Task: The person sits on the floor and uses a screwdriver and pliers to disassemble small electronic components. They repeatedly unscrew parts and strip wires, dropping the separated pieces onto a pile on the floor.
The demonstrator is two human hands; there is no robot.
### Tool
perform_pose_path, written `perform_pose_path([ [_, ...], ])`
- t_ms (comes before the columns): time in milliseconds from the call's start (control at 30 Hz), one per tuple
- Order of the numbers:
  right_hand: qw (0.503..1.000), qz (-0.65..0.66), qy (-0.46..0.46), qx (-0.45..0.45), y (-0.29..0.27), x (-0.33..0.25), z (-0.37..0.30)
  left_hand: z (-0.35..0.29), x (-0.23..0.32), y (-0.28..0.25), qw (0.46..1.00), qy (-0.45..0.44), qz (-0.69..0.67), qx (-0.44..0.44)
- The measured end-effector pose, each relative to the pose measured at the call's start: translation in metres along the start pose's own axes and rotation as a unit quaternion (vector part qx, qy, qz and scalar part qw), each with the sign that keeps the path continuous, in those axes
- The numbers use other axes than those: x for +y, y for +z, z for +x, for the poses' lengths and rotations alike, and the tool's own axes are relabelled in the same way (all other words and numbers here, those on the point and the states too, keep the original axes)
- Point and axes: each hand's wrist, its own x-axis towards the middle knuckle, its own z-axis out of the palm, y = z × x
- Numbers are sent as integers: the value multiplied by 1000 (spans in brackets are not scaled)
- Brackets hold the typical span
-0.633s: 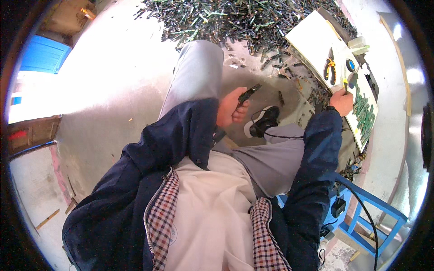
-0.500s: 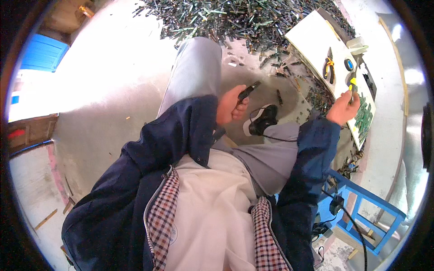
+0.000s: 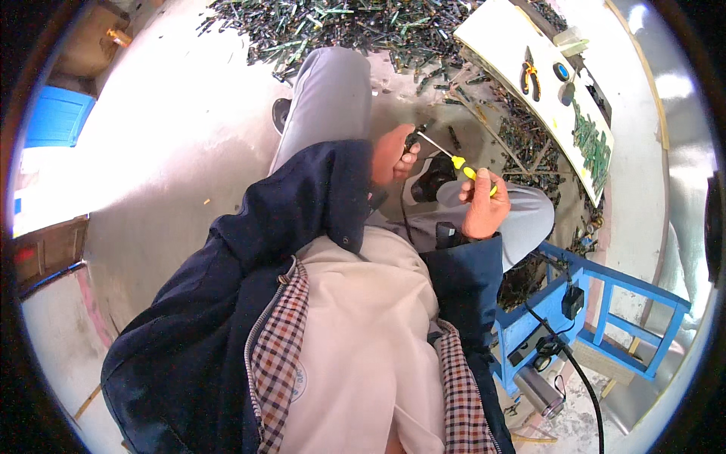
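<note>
My left hand (image 3: 392, 157) is closed around a small black elongated part (image 3: 412, 139), whose exact kind I cannot make out. A screwdriver (image 3: 470, 173) with a yellow handle and a thin metal shaft is gripped in my right hand (image 3: 485, 206). Its shaft points up and left, and its tip is at the black part; whether the two touch I cannot tell. Both hands are over the floor between my grey-trousered legs, above a dark shoe (image 3: 431, 180).
A large heap of dark and greenish strips (image 3: 340, 30) covers the floor ahead. On a pale board (image 3: 491, 30) at the right lie orange-handled pliers (image 3: 531, 76), a blue-and-black roll (image 3: 560, 72) and green strips (image 3: 591, 147). A blue stool frame (image 3: 616, 276), cables and a metal flask (image 3: 538, 392) are lower right.
My right hand has drawn the screwdriver from the board at the right toward my left hand. The left hand keeps hold of the black part. My view has shifted slightly.
</note>
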Motion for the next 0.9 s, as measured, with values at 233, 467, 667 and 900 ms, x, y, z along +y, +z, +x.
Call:
perform_pose_path([
  [233,999,-25,-42,11,6,1,-1,-3,3,-2,1000,-5,9,20],
  [467,942,-271,-200,-4,10,0,-6,-2,1,-1,999,2,21,42],
  [667,932,-291,-215,11,16,-6,-11,3,-3,-2,998,10,39,47],
  [900,973,-177,-147,-24,6,5,-1,2,-2,0,998,3,59,37],
])
